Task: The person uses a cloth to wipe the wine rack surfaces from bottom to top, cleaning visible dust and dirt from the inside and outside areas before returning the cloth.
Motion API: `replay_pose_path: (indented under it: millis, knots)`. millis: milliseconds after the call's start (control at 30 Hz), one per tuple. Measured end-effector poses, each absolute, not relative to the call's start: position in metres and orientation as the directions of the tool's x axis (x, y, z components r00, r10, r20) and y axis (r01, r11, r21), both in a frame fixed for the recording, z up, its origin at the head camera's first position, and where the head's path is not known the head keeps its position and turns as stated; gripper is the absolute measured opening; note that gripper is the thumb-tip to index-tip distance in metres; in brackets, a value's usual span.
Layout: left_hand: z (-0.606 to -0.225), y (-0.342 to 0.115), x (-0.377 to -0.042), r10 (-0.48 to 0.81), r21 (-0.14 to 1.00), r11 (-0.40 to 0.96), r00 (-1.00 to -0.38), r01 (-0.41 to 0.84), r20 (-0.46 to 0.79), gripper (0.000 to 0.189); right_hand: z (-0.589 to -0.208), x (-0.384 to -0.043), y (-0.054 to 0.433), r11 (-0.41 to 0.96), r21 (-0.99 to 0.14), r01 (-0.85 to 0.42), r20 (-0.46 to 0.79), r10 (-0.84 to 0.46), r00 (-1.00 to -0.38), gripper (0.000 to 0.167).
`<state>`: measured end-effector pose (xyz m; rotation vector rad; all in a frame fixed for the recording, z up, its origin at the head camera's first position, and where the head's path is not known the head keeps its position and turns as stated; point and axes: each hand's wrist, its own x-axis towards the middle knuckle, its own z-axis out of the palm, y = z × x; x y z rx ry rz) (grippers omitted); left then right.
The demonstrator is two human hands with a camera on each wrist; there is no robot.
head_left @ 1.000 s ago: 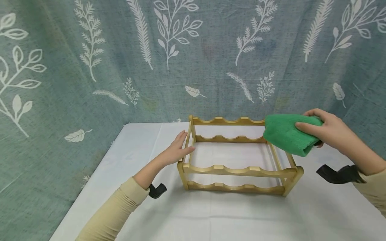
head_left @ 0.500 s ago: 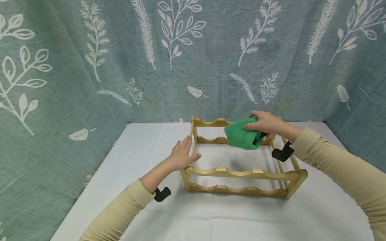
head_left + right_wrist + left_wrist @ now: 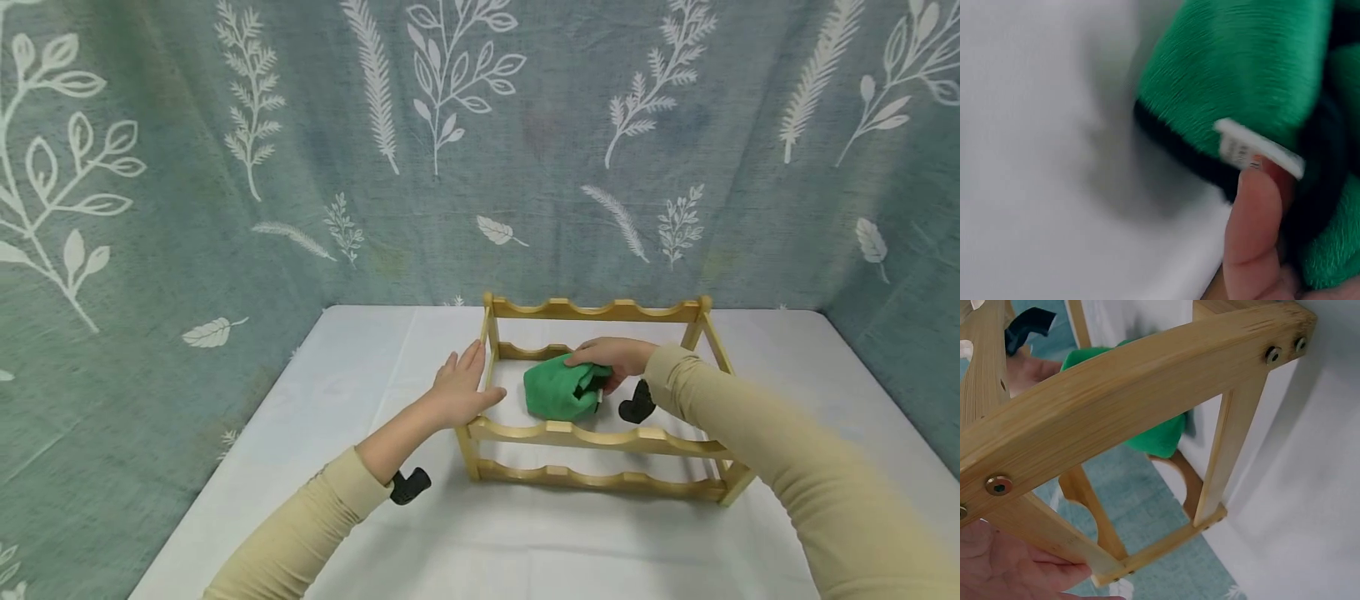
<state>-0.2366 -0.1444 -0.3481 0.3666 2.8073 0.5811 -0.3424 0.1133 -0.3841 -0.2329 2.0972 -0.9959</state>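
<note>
To the left of the wooden bottle rack [image 3: 652, 442], a beige left sleeve [image 3: 300, 517] slants up from the bottom edge of the head view, which cuts it off, with a black wrist mount [image 3: 411, 486] partly showing beside the cuff. The left hand [image 3: 453, 396] is at the rack's left end, fingers straight, thumb spread toward the frame, holding nothing; whether it touches the wood is hard to tell, and the left wrist view shows only part of it behind the bolted end rail [image 3: 1116, 381]. Inside the rack, in its left half between the scalloped front and back rails, is a folded green cloth [image 3: 555, 392], its dark edging [image 3: 1179, 144] and a small white label [image 3: 1235, 147] showing in the right wrist view, the print too blurred to read. Whether its underside meets the white tabletop [image 3: 420, 550] cannot be made out. Just right of the cloth, also within the rack's frame, the right hand [image 3: 618, 354] pinches it, thumb uppermost, the other fingers mostly hidden. The right sleeve [image 3: 780, 450] reaches over the rack's right front corner, covering part of it, and is cut off at the frame's lower right. Beyond the rack hangs a leaf-patterned blue-green curtain [image 3: 540, 208].
</note>
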Motion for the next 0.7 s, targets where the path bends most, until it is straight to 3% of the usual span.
replay_pose_path:
  millis: [167, 333, 467, 567, 700]
  knots:
    - [-0.347, -0.143, -0.236, 0.285, 0.41, 0.893, -0.938, 0.185, -0.199, 0.08, -0.392, -0.344, 0.117, 0.725, -0.685, 0.069, -0.505, -0.405, -0.762, 0.057]
    - [-0.346, -0.143, -0.236, 0.281, 0.413, 0.893, -0.938, 0.179, -0.201, 0.08, -0.393, -0.34, 0.114, 0.804, -0.533, -0.262, -0.355, -0.494, -0.794, 0.051]
    - [-0.346, -0.143, -0.236, 0.281, 0.417, 0.891, -0.939, 0.179, -0.198, 0.08, -0.395, -0.335, 0.111, 0.785, -0.391, -0.481, -0.192, -0.58, -0.791, 0.043]
    - [-0.346, -0.143, -0.236, 0.284, 0.418, 0.89, -0.939, 0.182, -0.195, 0.08, -0.396, -0.331, 0.109, 0.733, -0.305, -0.608, -0.058, -0.651, -0.757, 0.026]
    - [-0.347, -0.143, -0.236, 0.292, 0.424, 0.886, -0.936, 0.187, -0.197, 0.08, -0.393, -0.328, 0.107, 0.62, -0.193, -0.76, 0.005, -0.774, -0.633, 0.009]
